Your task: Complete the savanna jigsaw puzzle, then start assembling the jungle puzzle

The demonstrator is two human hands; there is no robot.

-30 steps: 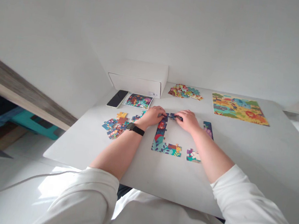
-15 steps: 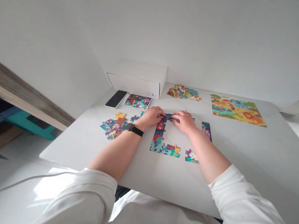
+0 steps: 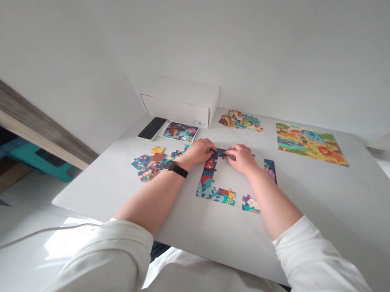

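Note:
My left hand [image 3: 200, 151] is at the upper left corner of a partly joined jigsaw puzzle border [image 3: 207, 180], its fingers closed on the dark blue edge there. Along the same top edge, my right hand [image 3: 242, 158] has its thumb and fingers closed on a dark blue puzzle piece [image 3: 221, 152]. The fingers hide part of that edge. A short purple and teal section [image 3: 250, 204] lies apart at the lower right. Partly behind my right forearm is a dark right-side strip [image 3: 269, 168].
Loose puzzle pieces [image 3: 150, 163] lie left of my left wrist. Beyond them are a phone [image 3: 152, 128], a picture card [image 3: 178, 131] and a white box [image 3: 174, 110]. A second pile of pieces [image 3: 241, 120] and a finished animal puzzle [image 3: 311, 143] lie toward the wall.

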